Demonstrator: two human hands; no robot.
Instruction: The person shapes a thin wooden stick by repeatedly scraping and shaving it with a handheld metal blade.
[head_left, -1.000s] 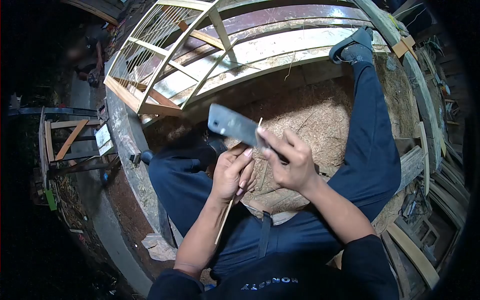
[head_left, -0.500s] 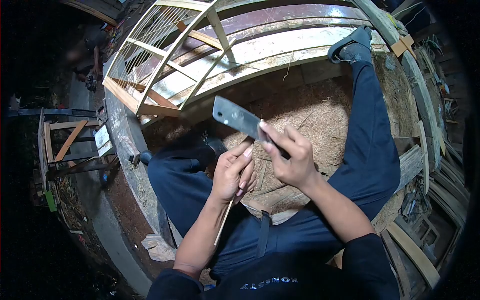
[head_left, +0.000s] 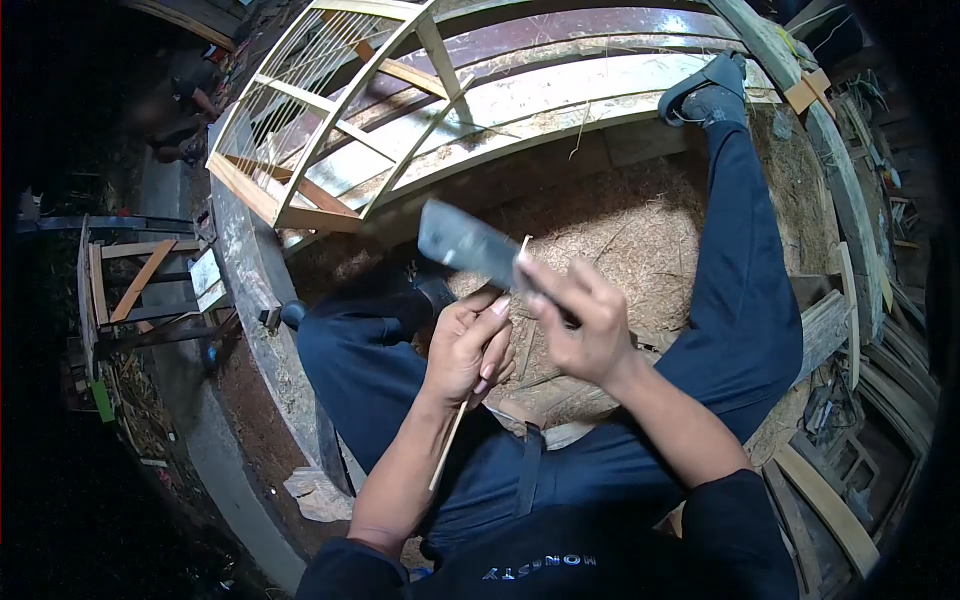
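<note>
My right hand [head_left: 583,318] is closed around a cleaver [head_left: 465,240] with a broad rectangular blade. The blade points up and left and is blurred by motion. My left hand [head_left: 468,345] grips a thin bamboo strip [head_left: 447,450], whose lower end runs down beside my forearm. The strip's upper tip shows just past the blade. Both hands are close together above my lap, with the blade at the strip over my left fingers. Whether blade and strip touch, I cannot tell.
A slatted wooden frame [head_left: 330,110] stands on the bench planks [head_left: 540,95] ahead. Shavings [head_left: 610,245] cover the ground between my legs. A wooden chair-like frame [head_left: 145,280] is at left, wood pieces [head_left: 830,510] at right. Another person [head_left: 185,110] sits in shadow at upper left.
The cleaver has tilted and shifted slightly down and left, now blurred. The strip's upper tip shows above my right fingers. My left hand is nearly still.
</note>
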